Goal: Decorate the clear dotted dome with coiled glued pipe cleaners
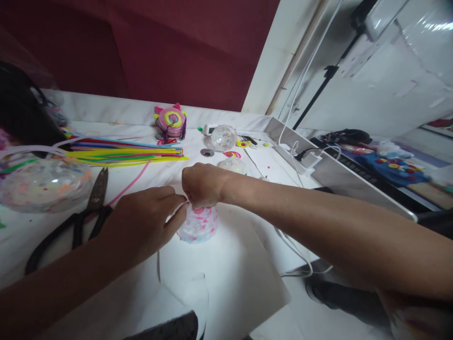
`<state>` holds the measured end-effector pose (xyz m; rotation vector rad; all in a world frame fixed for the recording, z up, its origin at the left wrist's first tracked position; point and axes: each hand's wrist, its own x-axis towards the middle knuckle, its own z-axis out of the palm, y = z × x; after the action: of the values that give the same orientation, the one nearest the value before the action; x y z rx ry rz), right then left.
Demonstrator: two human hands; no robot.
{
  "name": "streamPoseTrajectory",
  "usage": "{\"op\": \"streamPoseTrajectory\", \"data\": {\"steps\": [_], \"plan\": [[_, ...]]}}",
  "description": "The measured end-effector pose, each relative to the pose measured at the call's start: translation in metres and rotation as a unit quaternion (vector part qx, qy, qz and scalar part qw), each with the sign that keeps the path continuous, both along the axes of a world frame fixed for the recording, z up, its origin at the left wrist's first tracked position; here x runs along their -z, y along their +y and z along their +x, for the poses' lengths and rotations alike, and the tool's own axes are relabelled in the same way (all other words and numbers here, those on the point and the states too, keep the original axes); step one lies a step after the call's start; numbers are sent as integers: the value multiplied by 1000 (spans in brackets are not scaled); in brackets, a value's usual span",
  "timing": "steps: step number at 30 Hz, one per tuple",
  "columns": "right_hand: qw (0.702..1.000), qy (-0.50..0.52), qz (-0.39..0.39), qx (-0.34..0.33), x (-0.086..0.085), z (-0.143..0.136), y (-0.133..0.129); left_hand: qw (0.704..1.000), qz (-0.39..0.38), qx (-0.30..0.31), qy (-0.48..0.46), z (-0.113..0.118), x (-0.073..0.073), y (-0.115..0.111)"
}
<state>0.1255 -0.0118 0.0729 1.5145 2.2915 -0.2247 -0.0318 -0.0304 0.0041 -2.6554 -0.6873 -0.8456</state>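
My left hand [150,215] is closed in a pinch, with a thin pale strand at its fingertips. Close beside it, my right hand [203,183] is curled into a fist, and whatever lies inside its fingers is hidden. Below both hands a translucent, dome-shaped piece [198,227] with pink and bluish specks stands on white paper [233,264]. The right hand covers its top, where a bit of pink shows. Black-handled scissors [95,193] lie to the left of my left hand.
Coloured pipe cleaners [130,153] and a speckled clear plastic shape [46,186] lie at left. Behind the hands are a pink decorated round ornament [172,120], a clear ball [223,137] and a metal disc [207,152]. White cables [297,255] run along the right.
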Motion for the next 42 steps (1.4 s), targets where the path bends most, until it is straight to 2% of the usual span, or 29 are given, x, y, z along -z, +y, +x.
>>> {"op": "streamPoseTrajectory", "data": {"steps": [3, 7, 10, 17, 31, 42], "plan": [[1000, 21, -6, 13, -2, 1, -2, 998, -63, 10, -5, 2, 1, 3], [989, 103, -77, 76, -7, 10, -9, 987, -146, 51, -32, 4, 3, 10], [981, 136, -96, 100, -8, 15, -14, 982, -172, 65, -35, 5, 6, 13], [974, 167, -110, 109, -3, 20, -13, 976, -202, 52, -59, 6, 20, 15], [969, 170, -124, 126, -3, 21, -10, 992, -46, 112, -41, 1, 26, 12], [966, 170, -137, 136, -1, 21, -6, 984, 67, 154, 52, -3, 18, 16]]}}
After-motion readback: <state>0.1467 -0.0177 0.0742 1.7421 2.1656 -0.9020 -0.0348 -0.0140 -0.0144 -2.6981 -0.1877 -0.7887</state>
